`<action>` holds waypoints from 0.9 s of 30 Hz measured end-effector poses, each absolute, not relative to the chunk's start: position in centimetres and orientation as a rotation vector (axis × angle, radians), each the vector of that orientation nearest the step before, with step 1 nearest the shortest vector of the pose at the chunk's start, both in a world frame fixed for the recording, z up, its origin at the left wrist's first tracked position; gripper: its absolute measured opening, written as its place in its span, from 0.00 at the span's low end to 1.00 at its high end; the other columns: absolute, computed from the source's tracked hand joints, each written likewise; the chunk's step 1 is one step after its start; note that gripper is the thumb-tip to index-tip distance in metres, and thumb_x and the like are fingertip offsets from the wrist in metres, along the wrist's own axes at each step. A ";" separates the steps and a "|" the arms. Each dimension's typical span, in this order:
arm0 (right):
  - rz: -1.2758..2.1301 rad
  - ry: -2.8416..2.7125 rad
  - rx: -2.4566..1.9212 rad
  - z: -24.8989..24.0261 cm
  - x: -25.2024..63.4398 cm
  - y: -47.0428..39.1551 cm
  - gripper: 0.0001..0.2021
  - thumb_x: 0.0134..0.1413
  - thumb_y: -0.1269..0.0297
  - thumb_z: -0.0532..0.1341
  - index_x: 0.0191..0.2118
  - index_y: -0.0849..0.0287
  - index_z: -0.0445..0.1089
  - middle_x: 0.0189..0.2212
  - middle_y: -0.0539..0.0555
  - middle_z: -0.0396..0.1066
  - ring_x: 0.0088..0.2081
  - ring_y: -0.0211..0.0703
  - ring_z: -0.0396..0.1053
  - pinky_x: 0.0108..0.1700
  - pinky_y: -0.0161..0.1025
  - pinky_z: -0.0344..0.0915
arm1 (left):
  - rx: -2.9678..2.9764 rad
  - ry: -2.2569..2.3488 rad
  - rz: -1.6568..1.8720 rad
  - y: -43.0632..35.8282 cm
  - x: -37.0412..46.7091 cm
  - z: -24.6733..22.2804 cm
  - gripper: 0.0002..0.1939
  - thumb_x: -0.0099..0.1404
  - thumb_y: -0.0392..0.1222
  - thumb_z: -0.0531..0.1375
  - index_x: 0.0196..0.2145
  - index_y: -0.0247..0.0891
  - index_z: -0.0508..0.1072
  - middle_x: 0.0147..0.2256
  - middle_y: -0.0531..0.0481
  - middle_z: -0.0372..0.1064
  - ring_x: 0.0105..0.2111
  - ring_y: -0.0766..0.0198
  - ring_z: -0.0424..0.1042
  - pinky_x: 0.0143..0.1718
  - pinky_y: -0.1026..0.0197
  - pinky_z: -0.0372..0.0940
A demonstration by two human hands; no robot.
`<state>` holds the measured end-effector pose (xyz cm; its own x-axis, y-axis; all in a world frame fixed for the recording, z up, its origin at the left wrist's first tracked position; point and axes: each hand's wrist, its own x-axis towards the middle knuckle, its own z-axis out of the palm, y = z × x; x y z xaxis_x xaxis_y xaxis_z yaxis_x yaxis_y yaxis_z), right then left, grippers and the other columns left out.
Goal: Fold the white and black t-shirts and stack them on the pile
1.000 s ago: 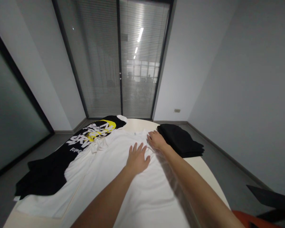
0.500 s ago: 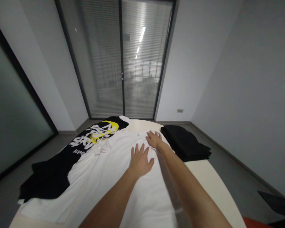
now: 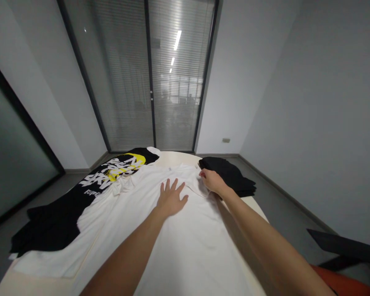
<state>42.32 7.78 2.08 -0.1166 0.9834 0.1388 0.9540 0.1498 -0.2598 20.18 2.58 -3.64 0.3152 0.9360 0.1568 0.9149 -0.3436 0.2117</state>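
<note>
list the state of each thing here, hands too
white shirt, spread out, lightly wrinkled
left hand, open, fingers spread on the white shirt
right hand, fingers curled at the white shirt's edge
printed black shirt, laid out, unfolded
black cloth, folded, in layers
blinds, lowered

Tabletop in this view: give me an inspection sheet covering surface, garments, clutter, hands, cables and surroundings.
Surface: pale tabletop, curved edge, partly covered by clothing.
Garments: white shirt spread out; black printed garment to its left; folded black fabric to its right.
Clutter: nothing seen among the garments.
Left hand: flat on the shirt, fingers spread.
Right hand: fingers curled at the shirt's upper right; grip unclear.
Cables: nothing seen.
Surroundings: glass panels with blinds ahead; orange object, possibly a chair, lower right.
</note>
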 end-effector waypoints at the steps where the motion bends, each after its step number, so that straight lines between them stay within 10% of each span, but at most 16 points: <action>1: 0.191 -2.191 -1.865 1.8 42.7 7.0 0.15 0.64 0.72 0.53 0.52 0.61 0.73 0.48 0.59 0.77 0.49 0.46 0.74 0.47 0.34 0.63 | 2.482 1.757 0.388 2.5 20.3 -3.6 0.34 0.70 0.60 0.50 0.70 0.51 0.55 0.71 0.47 0.46 0.70 0.35 0.41 0.67 0.33 0.39; 10: 0.028 -2.293 -1.642 -1.4 42.0 1.5 0.18 0.69 0.71 0.48 0.57 0.63 0.69 0.55 0.62 0.70 0.57 0.44 0.66 0.60 0.38 0.59 | 2.791 1.459 0.365 0.0 21.7 -1.1 0.27 0.70 0.36 0.48 0.65 0.48 0.62 0.68 0.48 0.56 0.66 0.54 0.56 0.67 0.48 0.49; 27: -0.273 -2.010 -2.164 0.1 39.7 -2.4 0.16 0.67 0.59 0.53 0.48 0.65 0.70 0.45 0.68 0.74 0.49 0.57 0.69 0.42 0.43 0.67 | 2.610 1.434 0.269 -3.0 19.7 -2.3 0.32 0.71 0.59 0.51 0.70 0.50 0.55 0.72 0.48 0.41 0.72 0.43 0.37 0.69 0.40 0.41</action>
<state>39.68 -2.37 0.13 0.0716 0.9652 0.2517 0.9973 -0.0730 -0.0039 19.71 -3.04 -2.33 0.5267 0.8459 0.0839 0.8188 -0.5313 0.2173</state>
